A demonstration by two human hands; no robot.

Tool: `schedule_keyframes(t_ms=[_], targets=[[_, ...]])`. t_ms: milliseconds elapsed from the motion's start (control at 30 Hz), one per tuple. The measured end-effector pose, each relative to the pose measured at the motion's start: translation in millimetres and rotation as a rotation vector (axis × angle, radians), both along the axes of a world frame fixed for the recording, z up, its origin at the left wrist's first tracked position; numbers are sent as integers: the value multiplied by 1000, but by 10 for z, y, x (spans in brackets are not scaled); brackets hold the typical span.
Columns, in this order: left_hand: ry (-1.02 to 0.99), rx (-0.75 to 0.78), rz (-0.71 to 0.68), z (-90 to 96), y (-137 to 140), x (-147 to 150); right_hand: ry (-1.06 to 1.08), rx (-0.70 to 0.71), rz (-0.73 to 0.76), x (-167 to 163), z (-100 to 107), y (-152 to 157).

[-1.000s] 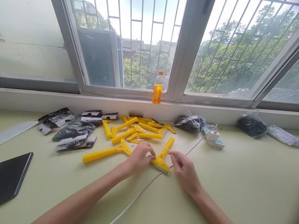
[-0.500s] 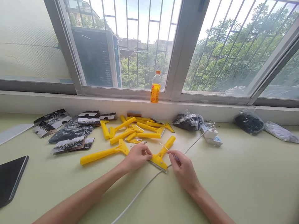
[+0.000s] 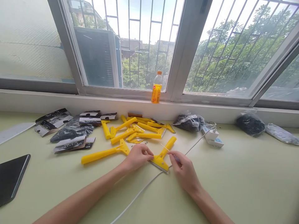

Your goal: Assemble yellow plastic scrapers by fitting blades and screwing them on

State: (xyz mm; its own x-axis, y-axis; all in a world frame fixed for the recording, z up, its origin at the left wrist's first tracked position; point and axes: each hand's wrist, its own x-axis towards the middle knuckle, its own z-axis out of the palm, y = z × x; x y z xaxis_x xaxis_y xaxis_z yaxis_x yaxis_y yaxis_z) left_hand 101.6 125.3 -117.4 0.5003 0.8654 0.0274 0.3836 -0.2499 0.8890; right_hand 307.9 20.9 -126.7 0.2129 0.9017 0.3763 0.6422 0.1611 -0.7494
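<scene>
A yellow scraper lies on the table with its metal blade edge towards me and its handle pointing away to the right. My left hand is closed in a pinch on the left corner of the scraper's head; whatever sits between the fingertips is hidden. A small screw shows on the right part of that head. My right hand grips a thin screwdriver, its shaft pointing up and left above the scraper's handle. Beyond my left hand lie a few loose screws.
Several more yellow scrapers lie piled behind. Packaging cards and a bagged black item are at left, near a black tablet-like slab. A white cable runs under the scraper to a power strip. A bottle stands on the sill.
The whole view has shifted slightly. Both hands, the scraper and the screwdriver keep nearly the same positions relative to each other.
</scene>
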Motion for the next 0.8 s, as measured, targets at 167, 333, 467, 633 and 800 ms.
schedule_keyframes(t_ms=[167, 333, 467, 633, 800], targets=[[38, 58, 15, 14, -33, 5, 17, 6, 7, 6, 6, -1], [50, 55, 44, 35, -43, 24, 20, 6, 6, 1, 12, 4], [49, 20, 81, 44, -69, 41, 20, 4, 4, -5, 5, 0], [51, 19, 92, 41, -105, 65, 32, -7, 11, -2, -5, 3], [57, 17, 95, 35, -99, 73, 37, -8, 16, 5, -15, 9]])
